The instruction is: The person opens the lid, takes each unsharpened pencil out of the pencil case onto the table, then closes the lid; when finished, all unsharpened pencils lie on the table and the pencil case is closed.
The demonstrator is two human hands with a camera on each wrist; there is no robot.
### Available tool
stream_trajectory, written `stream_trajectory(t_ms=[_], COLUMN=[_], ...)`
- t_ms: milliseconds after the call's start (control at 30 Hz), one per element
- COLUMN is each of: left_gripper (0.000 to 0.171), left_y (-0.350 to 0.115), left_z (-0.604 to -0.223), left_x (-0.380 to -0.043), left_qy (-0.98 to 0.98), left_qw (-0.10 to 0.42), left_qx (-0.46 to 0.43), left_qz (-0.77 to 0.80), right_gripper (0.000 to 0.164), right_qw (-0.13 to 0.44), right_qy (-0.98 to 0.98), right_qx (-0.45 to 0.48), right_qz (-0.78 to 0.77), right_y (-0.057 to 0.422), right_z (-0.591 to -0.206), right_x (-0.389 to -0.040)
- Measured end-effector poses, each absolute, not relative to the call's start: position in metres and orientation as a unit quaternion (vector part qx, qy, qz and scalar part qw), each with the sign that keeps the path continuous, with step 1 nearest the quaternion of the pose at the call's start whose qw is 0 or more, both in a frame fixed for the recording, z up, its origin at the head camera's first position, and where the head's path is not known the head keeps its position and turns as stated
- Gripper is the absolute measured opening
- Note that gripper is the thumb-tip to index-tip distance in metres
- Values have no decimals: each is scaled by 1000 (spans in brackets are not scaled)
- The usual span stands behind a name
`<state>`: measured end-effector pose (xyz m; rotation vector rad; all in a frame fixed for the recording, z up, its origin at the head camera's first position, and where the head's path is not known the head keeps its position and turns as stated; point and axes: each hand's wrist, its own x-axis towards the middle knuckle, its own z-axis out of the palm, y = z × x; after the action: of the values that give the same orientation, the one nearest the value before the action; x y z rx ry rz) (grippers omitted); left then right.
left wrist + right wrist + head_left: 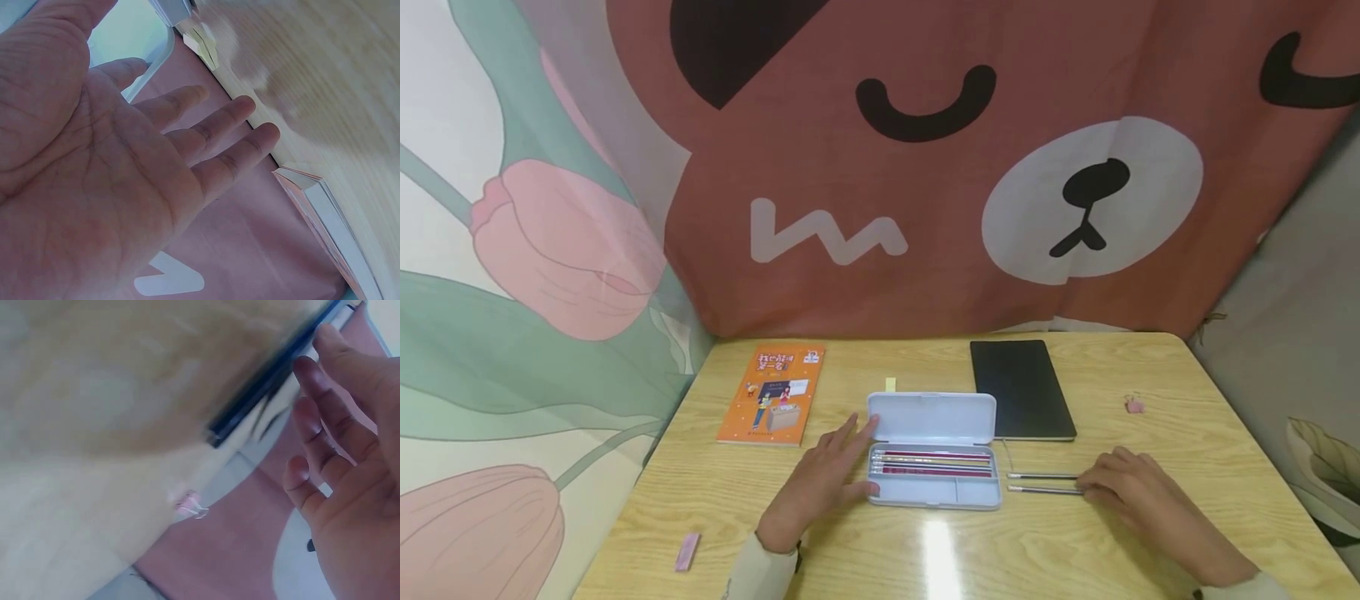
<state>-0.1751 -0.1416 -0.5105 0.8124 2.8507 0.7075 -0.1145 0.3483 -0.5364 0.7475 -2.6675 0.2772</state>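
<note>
A light-blue pencil case lies with its lid raised, several striped pencils in its rear compartment. My left hand is at the case's left side, thumb at the front compartment and fingertips by the lid's edge. Its fingers are spread and fairly straight in the left wrist view. To the right of the case lie two dark pencils, their right ends under the fingers of my right hand. Thumb and index fingertip meet at a dark pencil in the right wrist view.
Behind the case is a black notebook; an orange book lies at the back left. A pink binder clip sits at the right, a purple eraser-like block at the front left, and a small yellow piece behind the lid.
</note>
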Motion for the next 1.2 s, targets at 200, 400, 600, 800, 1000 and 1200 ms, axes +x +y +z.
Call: stream_trajectory(t_ms=[200,400,600,800,1000,1200], left_gripper=[101,100,100,99,99,100], left_y=[-141,-142,-143,-141,-141,-143], left_z=[-510,-508,-508,-509,-514,-517], left_x=[-175,-174,-174,-174,-175,-178], left_qy=[935,935,935,934,935,937], left_qw=[51,53,52,55,49,38], left_qx=[262,261,263,265,267,271], left_qz=[233,236,234,234,229,217], right_gripper=[21,14,13,10,6,6], right_qw=[166,132,101,106,115,143], right_qy=[-943,-946,-935,-918,-913,-906], right_qx=[269,281,318,367,391,398], right_qz=[102,95,118,110,20,-21], right_y=[324,276,215,164,132,124], right_z=[-516,-500,-491,-492,-504,-514], right_x=[-126,-144,-166,-183,-193,-191])
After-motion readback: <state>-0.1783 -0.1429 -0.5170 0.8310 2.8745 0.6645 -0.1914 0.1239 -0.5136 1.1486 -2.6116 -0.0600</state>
